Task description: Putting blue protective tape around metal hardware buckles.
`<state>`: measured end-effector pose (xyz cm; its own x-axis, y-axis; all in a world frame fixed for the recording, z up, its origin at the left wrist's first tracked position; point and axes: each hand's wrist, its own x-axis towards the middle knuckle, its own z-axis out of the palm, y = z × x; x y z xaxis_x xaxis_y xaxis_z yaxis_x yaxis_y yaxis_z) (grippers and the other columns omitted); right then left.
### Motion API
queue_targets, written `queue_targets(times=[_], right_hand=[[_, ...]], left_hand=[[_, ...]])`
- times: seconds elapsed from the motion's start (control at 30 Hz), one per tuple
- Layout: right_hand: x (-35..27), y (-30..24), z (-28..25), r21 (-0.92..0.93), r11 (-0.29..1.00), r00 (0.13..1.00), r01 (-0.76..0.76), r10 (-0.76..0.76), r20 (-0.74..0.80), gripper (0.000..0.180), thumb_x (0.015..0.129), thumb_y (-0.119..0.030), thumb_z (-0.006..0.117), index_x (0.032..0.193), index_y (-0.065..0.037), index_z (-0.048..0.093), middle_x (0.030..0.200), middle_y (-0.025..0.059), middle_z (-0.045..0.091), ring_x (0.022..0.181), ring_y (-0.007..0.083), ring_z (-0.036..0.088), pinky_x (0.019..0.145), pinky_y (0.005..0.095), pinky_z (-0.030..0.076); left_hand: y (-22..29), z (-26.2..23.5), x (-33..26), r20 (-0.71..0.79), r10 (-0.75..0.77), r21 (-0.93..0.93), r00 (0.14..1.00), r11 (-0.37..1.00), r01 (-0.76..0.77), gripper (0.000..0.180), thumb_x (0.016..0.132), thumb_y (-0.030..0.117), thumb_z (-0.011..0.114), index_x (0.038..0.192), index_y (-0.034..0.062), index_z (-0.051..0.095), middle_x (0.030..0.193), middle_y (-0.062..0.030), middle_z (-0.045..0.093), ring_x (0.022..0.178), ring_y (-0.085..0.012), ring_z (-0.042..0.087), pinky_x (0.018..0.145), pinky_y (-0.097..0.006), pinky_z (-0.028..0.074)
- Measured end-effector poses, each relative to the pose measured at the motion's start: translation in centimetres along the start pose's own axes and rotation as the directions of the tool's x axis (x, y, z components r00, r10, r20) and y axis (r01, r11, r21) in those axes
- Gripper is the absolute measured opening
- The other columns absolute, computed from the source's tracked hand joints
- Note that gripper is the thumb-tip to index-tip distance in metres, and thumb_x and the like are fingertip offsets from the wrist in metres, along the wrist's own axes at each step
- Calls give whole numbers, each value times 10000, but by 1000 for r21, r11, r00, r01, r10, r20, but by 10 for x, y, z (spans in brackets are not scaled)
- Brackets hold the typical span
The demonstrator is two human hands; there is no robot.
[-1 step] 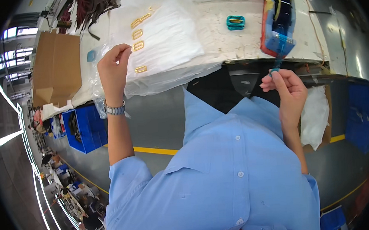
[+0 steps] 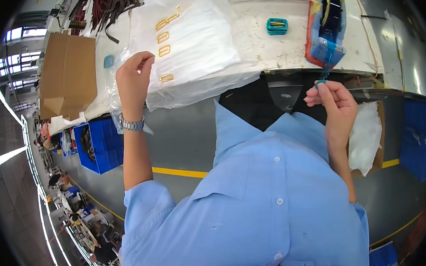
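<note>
The right hand [image 2: 337,102] pinches the free end of a strip of blue tape [image 2: 325,73] between thumb and forefinger, its other fingers curled loosely. Whether a small part is folded into the blue bit at the fingertips, I cannot tell. The left hand [image 2: 136,75] is raised over the table edge, thumb and forefinger bent close together; whether anything is between them is too small to make out. A metal watch [image 2: 132,125] circles that wrist.

Just beside the left fingertips, a gold buckle [image 2: 164,50] lies flat on a white sheet [image 2: 202,45]. It is 1 of 5 in a rough column; the 2 farthest touch.

The tape runs up to a red and blue dispenser [image 2: 316,17] near the right end of the worktable [image 2: 259,50]. Left of the dispenser sits a small teal-and-gold stack [image 2: 277,26].

The buckles look light, stiff and smooth, liable to slip; the long outer edges offer the best hold. The tape looks thin, limp and clingy, best held at its very end with little finger contact.

Farther out are dark straps [image 2: 115,6], a cardboard box [image 2: 68,74] on the left, a blue bin [image 2: 107,145] below it, and a white bag [image 2: 366,137] beyond the right forearm.
</note>
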<state>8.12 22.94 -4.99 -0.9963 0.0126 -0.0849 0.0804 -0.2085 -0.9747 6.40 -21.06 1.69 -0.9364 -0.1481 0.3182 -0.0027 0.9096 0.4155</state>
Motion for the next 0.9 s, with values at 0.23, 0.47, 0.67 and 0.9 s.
queue_targets(times=[0.23, 0.47, 0.67, 0.9], right_hand=[[7, 3, 3, 66, 997, 1000, -25, 24, 19, 139, 1062, -69, 630, 1093, 52, 692, 1004, 175, 789, 777, 164, 745, 709, 291, 607], [7, -3, 3, 89, 994, 996, -70, 64, 66, 135, 1067, -69, 621, 1092, 48, 684, 1003, 192, 787, 749, 166, 742, 693, 295, 611], [7, -3, -3, 85, 994, 996, -71, 67, 58, 142, 1068, -79, 628, 1092, 48, 686, 937, 178, 783, 736, 163, 739, 705, 293, 610], [8, -1, 0, 201, 970, 984, -138, 111, 139, 137, 1058, -81, 654, 1043, 54, 670, 929, 177, 780, 739, 167, 748, 687, 290, 613]], left_hand=[[6, -9, -31, 284, 250, 263, 925, 908, -327, 69, 904, 82, 734, 958, 65, 693, 893, -73, 693, 878, -277, 669, 756, -401, 549], [1, -9, -30, 333, 235, 175, 913, 936, -304, 108, 895, 37, 730, 987, 76, 693, 917, -57, 713, 906, -268, 682, 778, -394, 562], [-2, -4, -20, 368, 163, 126, 915, 967, -223, 169, 884, 27, 749, 1043, 52, 699, 944, -85, 707, 898, -259, 683, 775, -372, 562], [0, -10, -22, 417, 194, 162, 888, 945, -283, 181, 869, 52, 755, 1016, 28, 653, 946, -124, 665, 931, -332, 653, 833, -423, 534]])
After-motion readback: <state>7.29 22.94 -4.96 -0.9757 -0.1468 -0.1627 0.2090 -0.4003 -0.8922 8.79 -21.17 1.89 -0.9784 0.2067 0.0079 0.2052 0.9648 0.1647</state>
